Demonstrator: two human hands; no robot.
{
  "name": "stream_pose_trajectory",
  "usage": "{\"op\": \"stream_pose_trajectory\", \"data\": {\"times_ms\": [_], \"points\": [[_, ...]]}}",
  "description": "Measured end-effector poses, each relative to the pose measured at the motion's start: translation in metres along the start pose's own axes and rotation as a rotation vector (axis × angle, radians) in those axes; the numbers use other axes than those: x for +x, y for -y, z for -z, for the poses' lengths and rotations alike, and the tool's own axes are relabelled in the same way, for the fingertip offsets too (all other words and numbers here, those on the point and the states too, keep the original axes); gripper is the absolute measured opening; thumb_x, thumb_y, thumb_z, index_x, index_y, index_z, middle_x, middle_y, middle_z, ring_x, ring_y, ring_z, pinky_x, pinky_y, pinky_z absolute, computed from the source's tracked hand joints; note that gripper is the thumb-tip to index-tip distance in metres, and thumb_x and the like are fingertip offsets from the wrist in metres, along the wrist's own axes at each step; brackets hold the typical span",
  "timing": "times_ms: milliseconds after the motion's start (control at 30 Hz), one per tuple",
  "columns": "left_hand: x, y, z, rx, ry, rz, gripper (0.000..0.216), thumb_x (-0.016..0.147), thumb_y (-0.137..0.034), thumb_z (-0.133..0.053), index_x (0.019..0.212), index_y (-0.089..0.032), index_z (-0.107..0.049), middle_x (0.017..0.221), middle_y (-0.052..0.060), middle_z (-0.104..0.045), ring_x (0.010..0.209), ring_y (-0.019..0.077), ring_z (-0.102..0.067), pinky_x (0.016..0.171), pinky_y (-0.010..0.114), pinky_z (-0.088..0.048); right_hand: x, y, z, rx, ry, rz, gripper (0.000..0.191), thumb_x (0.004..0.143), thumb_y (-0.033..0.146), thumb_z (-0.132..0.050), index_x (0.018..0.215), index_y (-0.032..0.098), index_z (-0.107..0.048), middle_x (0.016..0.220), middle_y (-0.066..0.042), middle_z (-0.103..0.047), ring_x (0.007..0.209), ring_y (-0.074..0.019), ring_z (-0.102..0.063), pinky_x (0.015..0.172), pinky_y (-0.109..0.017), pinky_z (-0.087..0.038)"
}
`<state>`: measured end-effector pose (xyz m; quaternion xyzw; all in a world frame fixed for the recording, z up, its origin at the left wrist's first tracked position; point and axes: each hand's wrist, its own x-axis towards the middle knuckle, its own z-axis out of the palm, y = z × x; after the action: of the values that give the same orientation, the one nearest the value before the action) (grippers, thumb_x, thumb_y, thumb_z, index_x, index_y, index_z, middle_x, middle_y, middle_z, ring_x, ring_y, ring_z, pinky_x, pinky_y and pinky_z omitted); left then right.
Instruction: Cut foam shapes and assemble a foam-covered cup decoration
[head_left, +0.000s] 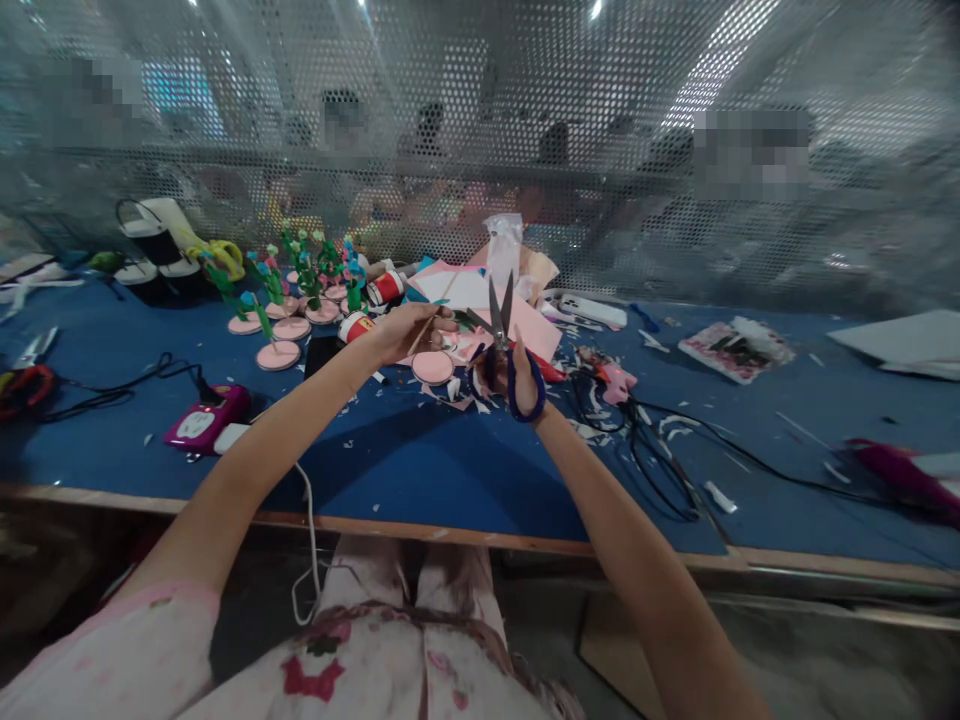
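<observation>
Scissors (501,340), blue-handled, are held upright above the worktop (450,470) w/ blades parted; the grip of R hand (519,385) is closed through the handles. A thin stick (431,322) is pinched in L hand (409,330), grip closed on it, approx. level w/ the blades. A pink disc (433,367) is seen below, amid paper scraps.

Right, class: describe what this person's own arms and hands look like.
The left hand and right hand are bare: no gloves, rings or watch show. The left arm wears a short pale pink sleeve with small dark specks. The right arm is uncovered as far as visible.
</observation>
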<state>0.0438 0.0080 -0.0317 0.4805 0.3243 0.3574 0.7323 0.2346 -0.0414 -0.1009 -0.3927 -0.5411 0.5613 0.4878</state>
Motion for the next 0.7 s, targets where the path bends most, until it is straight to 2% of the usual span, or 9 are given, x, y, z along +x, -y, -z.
{"op": "stream_pose_trajectory", "data": {"times_ms": [133,200,267,367,467,600,700], "points": [[0.003,0.008,0.004,0.253,0.056,-0.074,0.019,0.091,-0.017,-0.044,0.075,-0.013,-0.051,0.044,-0.002,-0.056,0.032,0.0056,-0.046,0.036,0.015,-0.034,-0.003,-0.001,-0.002,-0.026,-0.008,-0.014,0.071,0.063,0.087,-0.035,0.067,0.019,-0.054,0.057,-0.001,-0.051,0.047,-0.011,-0.046,0.045,-0.025,-0.04],[0.002,0.008,0.005,0.367,0.056,-0.116,0.018,0.089,-0.019,-0.05,0.072,-0.013,-0.052,0.039,-0.004,-0.051,0.028,0.0034,-0.039,0.033,0.014,-0.025,-0.005,-0.001,-0.005,-0.067,-0.038,0.02,0.069,0.062,0.086,-0.039,0.067,0.02,-0.054,0.057,0.0,-0.05,0.047,-0.0101,-0.045,0.044,-0.024,-0.039],[0.0,0.006,0.005,0.44,0.045,-0.142,0.018,0.087,-0.021,-0.054,0.071,-0.013,-0.053,0.038,-0.006,-0.049,0.027,0.0017,-0.033,0.033,0.014,-0.022,-0.007,0.0,-0.008,-0.127,-0.06,0.055,0.068,0.061,0.086,-0.041,0.067,0.02,-0.053,0.055,0.001,-0.048,0.045,-0.0094,-0.043,0.042,-0.024,-0.037],[-0.003,0.001,0.003,0.531,0.051,-0.133,0.014,0.085,-0.019,-0.056,0.073,-0.013,-0.057,0.039,-0.005,-0.05,0.027,0.0014,-0.03,0.034,0.015,-0.024,-0.01,0.002,-0.012,-0.201,-0.115,0.089,0.064,0.061,0.085,-0.045,0.066,0.021,-0.051,0.053,0.003,-0.045,0.044,-0.0088,-0.041,0.04,-0.024,-0.035],[-0.007,-0.001,0.002,0.618,0.055,-0.101,0.01,0.084,-0.017,-0.056,0.08,-0.011,-0.063,0.04,-0.004,-0.052,0.029,0.003,-0.034,0.035,0.016,-0.027,-0.011,0.002,-0.015,-0.222,-0.156,0.106,0.058,0.065,0.08,-0.048,0.066,0.022,-0.049,0.051,0.004,-0.043,0.044,-0.0085,-0.04,0.04,-0.023,-0.035],[-0.011,-0.003,0.001,0.692,0.085,-0.109,0.011,0.081,-0.016,-0.06,0.083,-0.01,-0.068,0.044,0.0,-0.056,0.033,0.0052,-0.041,0.037,0.017,-0.029,-0.012,0.001,-0.014,-0.274,-0.13,0.172,0.057,0.066,0.078,-0.048,0.071,0.022,-0.05,0.05,0.005,-0.042,0.043,-0.0086,-0.039,0.04,-0.023,-0.034],[-0.014,-0.003,0.0,0.718,0.091,-0.131,0.014,0.08,-0.015,-0.058,0.085,-0.009,-0.07,0.044,0.001,-0.056,0.034,0.0053,-0.041,0.037,0.017,-0.03,-0.012,0.002,-0.013,-0.346,-0.145,0.189,0.057,0.068,0.078,-0.046,0.067,0.021,-0.048,0.049,0.005,-0.042,0.041,-0.0084,-0.038,0.041,-0.024,-0.034]]}}
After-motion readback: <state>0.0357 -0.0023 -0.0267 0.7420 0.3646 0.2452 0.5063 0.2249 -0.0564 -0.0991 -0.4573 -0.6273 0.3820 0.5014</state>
